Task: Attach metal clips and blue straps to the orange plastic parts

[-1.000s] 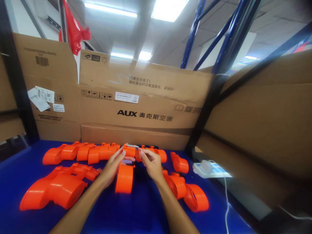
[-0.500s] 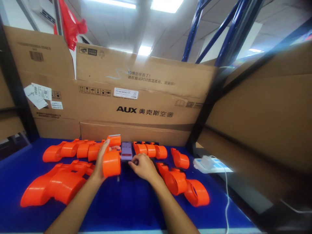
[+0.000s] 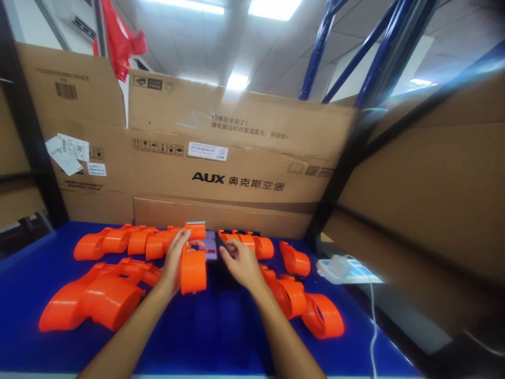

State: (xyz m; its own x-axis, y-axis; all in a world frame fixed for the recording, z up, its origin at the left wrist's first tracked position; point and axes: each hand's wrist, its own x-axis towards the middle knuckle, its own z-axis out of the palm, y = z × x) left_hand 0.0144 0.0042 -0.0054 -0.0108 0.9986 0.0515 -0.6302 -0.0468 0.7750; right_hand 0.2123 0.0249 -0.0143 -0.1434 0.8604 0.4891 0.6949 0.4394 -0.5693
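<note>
My left hand [image 3: 173,266] is closed around an orange plastic tape dispenser [image 3: 194,272], holding it upright with its thin metal-looking edge at the top. To the right of it, my right hand [image 3: 242,260] pinches a small black part [image 3: 221,246], its lower end hidden by the fingers. The two hands are a short way apart. Just behind them a phone [image 3: 211,245] with a lit screen stands, partly covered by the dispenser and the left fingers.
More orange dispensers [image 3: 114,302] lie in two rows on the left of the blue table [image 3: 189,342]. Others, several with black parts, lie on the right [image 3: 323,316]. A white power strip [image 3: 347,271] with a cable sits at the right edge; cardboard [image 3: 236,158] walls the back.
My left hand has shifted slightly right with the dispenser, which has turned a little. My right hand has risen a bit, and the black part now shows above its fingers.
</note>
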